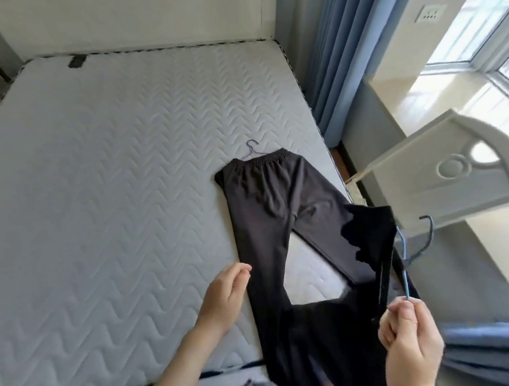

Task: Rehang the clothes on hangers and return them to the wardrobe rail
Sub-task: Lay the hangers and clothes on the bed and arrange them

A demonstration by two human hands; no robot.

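R hand (414,361), nearest, pinches a blue hanger (408,255) w/ a black garment (373,243) draped on it, just off the bed's (91,193) right edge. L hand (222,292) hovers beside the trousers (267,210), fingers loose, holding nothing. Trousers lie flat on the bed, a 2nd hanger (252,149) at the waistband, not threaded yet. Nothing's on the rail; wardrobe not in view. Bare quilted mattress; beyond it headboard (124,18), curtain (335,45), window (478,15).

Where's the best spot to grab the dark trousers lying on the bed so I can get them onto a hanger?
Probably the elastic waistband of the dark trousers, from the far end. They lie flat on the mattress, waist away from you, and a hanger already pokes out there. The left hand is free.
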